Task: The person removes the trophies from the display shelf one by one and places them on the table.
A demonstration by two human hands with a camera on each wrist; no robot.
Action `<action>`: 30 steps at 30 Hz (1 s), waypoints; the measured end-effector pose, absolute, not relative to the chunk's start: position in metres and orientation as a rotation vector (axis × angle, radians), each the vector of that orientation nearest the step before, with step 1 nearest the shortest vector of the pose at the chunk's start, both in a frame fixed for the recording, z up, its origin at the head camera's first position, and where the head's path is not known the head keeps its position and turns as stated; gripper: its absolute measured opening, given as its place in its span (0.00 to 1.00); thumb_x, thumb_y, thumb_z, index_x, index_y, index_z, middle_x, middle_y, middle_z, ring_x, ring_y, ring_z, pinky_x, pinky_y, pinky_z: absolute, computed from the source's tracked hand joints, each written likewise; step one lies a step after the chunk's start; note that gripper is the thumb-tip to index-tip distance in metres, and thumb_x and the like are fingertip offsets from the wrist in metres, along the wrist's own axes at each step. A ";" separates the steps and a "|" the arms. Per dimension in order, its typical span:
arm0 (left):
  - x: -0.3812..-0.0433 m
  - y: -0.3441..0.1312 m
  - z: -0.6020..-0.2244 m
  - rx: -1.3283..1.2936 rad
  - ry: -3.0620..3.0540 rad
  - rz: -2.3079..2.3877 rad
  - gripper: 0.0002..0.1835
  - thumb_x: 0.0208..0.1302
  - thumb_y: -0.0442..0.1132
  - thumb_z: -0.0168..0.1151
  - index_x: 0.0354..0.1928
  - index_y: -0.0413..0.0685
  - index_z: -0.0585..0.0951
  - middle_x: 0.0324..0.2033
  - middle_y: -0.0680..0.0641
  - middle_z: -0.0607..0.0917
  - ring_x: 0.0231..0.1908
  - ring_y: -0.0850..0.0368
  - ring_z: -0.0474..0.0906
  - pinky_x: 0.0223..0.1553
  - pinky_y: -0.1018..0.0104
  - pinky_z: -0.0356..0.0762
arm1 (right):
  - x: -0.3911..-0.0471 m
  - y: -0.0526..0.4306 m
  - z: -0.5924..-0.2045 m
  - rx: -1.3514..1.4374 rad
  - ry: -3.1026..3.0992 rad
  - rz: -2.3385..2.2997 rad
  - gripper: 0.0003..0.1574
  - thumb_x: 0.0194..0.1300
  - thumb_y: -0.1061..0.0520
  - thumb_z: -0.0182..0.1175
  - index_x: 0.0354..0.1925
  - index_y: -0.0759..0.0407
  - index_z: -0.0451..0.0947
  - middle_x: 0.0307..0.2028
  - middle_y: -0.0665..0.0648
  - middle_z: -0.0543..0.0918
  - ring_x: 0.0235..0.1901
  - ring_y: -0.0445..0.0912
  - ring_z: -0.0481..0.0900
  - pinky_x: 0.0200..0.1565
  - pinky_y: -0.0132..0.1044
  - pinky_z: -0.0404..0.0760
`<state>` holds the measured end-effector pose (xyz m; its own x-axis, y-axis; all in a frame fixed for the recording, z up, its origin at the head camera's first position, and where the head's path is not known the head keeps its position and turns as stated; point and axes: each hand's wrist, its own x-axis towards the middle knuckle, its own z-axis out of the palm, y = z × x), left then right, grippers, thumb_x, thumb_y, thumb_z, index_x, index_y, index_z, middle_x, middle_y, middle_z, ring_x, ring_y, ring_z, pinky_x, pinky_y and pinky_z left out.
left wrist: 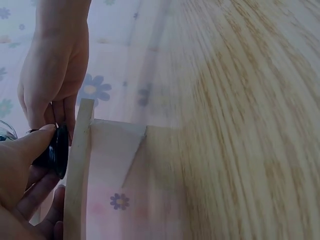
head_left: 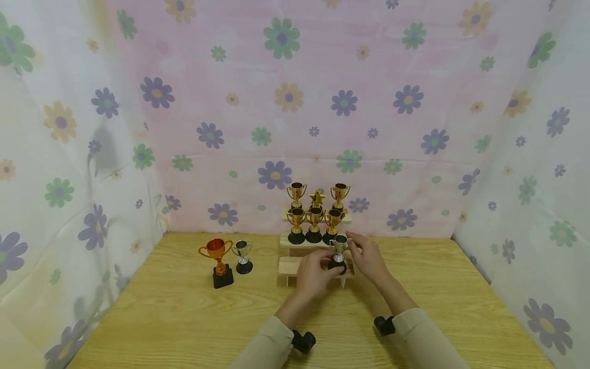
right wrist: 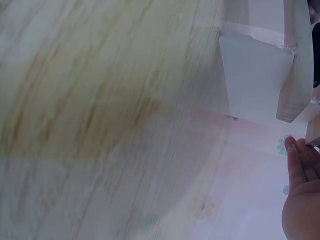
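Note:
A small silver trophy cup (head_left: 340, 245) with a black base (left wrist: 61, 152) stands upright at the right end of the lowest step of a wooden tiered stand (head_left: 289, 264). My left hand (head_left: 314, 274) pinches its base between thumb and fingers. On the cup's other side is my right hand (head_left: 369, 256), its fingertips close to the cup's right handle; in the right wrist view its fingers (right wrist: 295, 162) look fairly straight. Whether they touch the cup is hard to tell. Several gold trophy cups (head_left: 297, 221) and a gold star trophy (head_left: 317, 198) occupy the upper steps.
To the left on the wooden table (head_left: 184, 328) stand an orange-bronze trophy cup (head_left: 216, 249) on a square black base and another silver trophy cup (head_left: 242, 249). Flower-patterned cloth (head_left: 313, 77) hangs behind and along both sides.

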<state>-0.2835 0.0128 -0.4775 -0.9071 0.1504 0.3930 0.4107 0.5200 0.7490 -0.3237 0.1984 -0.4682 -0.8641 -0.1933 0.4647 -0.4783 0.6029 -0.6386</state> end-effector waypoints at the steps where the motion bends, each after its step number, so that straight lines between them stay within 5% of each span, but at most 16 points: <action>1: -0.284 0.012 -0.477 -0.475 -2.483 -1.366 0.18 0.59 0.45 0.78 0.52 0.54 0.88 0.45 0.55 0.88 0.42 0.57 0.86 0.38 0.68 0.78 | -0.324 0.199 -0.468 0.544 -2.482 1.140 0.22 0.80 0.60 0.52 0.64 0.71 0.76 0.62 0.70 0.79 0.56 0.64 0.82 0.53 0.59 0.81; 11: -0.281 -0.001 -0.469 -0.529 -2.452 -1.518 0.17 0.60 0.37 0.77 0.51 0.45 0.87 0.43 0.48 0.88 0.35 0.58 0.83 0.36 0.68 0.80 | -0.323 0.199 -0.468 0.559 -2.469 1.139 0.23 0.80 0.59 0.52 0.64 0.71 0.76 0.62 0.70 0.78 0.60 0.64 0.79 0.55 0.59 0.80; 30: -0.278 -0.027 -0.461 -0.569 -2.454 -1.421 0.17 0.60 0.39 0.77 0.52 0.47 0.87 0.42 0.51 0.88 0.31 0.60 0.78 0.33 0.69 0.77 | -0.323 0.198 -0.467 0.551 -2.472 1.141 0.22 0.80 0.60 0.52 0.65 0.71 0.75 0.62 0.71 0.79 0.57 0.63 0.81 0.55 0.58 0.81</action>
